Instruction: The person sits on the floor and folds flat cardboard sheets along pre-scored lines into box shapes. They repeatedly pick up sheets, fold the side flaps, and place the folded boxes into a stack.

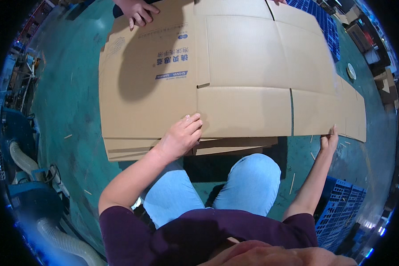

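A large flattened cardboard box blank (248,53), plain brown with creases and dark slots, spreads before me over the right part of a stack. Beside it at the left shows a printed cardboard sheet (142,115) with blue markings and a dark shadow across it. My left hand (185,134) is closed at the blank's near left corner, its fingers curled together by the edge; the fingertips are partly hidden. My right hand (329,140) pinches the blank's near edge at the right, one digit on top and the other fingers underneath.
Another person's hand (139,11) rests on the far left of the cardboard; part of a second hand (279,1) shows at the far edge. Blue plastic pallets (341,208) stand at right, near and far. Machines with ribbed hoses (24,159) are at left. Scraps litter the green floor (75,111).
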Action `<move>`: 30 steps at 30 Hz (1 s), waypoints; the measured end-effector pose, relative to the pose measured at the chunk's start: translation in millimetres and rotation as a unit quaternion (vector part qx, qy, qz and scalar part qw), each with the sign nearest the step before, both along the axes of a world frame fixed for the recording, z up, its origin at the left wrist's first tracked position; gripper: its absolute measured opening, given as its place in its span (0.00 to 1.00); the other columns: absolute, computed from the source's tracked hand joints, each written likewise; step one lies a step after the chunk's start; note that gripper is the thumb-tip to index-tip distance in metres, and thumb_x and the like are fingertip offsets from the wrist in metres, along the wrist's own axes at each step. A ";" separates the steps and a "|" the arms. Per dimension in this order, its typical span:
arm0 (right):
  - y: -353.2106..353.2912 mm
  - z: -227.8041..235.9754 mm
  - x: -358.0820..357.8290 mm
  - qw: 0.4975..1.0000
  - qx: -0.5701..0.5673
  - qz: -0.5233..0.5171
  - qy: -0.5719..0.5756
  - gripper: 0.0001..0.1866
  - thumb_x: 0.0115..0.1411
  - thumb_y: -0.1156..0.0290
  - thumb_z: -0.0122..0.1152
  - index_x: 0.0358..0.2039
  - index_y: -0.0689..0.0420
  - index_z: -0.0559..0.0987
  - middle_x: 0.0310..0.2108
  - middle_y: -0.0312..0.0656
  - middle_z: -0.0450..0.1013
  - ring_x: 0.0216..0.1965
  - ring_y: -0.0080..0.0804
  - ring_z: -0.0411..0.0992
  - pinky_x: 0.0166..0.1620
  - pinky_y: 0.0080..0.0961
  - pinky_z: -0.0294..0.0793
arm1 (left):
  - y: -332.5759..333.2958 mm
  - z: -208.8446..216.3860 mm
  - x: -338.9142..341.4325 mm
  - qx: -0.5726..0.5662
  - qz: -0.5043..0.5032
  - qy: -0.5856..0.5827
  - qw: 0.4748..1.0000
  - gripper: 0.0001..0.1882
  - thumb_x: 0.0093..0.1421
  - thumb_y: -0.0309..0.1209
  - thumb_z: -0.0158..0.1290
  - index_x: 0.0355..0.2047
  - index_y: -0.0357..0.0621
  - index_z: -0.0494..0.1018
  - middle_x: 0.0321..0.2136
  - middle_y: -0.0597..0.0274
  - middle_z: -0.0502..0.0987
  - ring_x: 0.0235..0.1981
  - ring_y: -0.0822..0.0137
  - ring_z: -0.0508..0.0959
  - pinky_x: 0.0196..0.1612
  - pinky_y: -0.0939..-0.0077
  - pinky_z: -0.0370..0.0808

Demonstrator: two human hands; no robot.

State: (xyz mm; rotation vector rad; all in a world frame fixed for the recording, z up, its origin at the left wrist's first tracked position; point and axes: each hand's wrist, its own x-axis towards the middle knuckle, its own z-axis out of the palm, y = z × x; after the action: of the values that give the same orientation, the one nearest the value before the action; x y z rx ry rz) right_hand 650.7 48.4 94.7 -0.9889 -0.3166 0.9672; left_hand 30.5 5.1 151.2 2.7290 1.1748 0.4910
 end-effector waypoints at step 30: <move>33.1 84.8 -351.8 0.506 0.143 0.395 -0.753 0.24 0.47 0.71 0.60 0.47 0.62 0.71 0.56 0.51 0.62 0.59 0.52 0.59 0.62 0.41 0.57 | 17.9 -27.1 -40.2 -0.037 0.072 -0.253 0.964 0.20 0.46 0.35 0.60 0.39 0.40 0.72 0.43 0.52 0.71 0.50 0.53 0.69 0.52 0.60 0.67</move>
State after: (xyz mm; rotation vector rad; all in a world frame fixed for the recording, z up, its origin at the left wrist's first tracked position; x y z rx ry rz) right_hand 298.9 81.6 179.5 -1.1348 -2.5322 0.4604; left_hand -9.7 23.1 124.1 2.2579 1.2129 1.0588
